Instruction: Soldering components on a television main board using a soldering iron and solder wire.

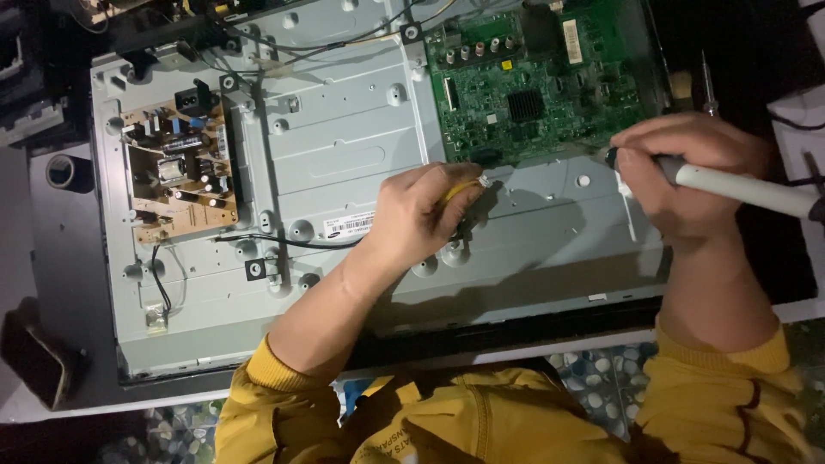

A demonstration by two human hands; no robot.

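A flat-screen set lies face down, its grey metal back panel (pixel 344 146) exposed. A green circuit board (pixel 533 86) is mounted at the upper right and a tan power board (pixel 176 167) at the left. My left hand (pixel 425 215) rests on the panel just below the green board's lower left corner, pinching a small yellow-handled tool or connector (pixel 468 185). My right hand (pixel 687 172) grips a white-handled soldering iron (pixel 739 187), with its dark tip at the green board's lower right edge.
A black cable (pixel 292 242) runs across the panel toward my left hand. A screwdriver (pixel 709 86) and a brush (pixel 681 86) lie on the dark surface right of the panel. A dark stand piece (pixel 39 357) sits at the lower left. My yellow sleeves fill the bottom.
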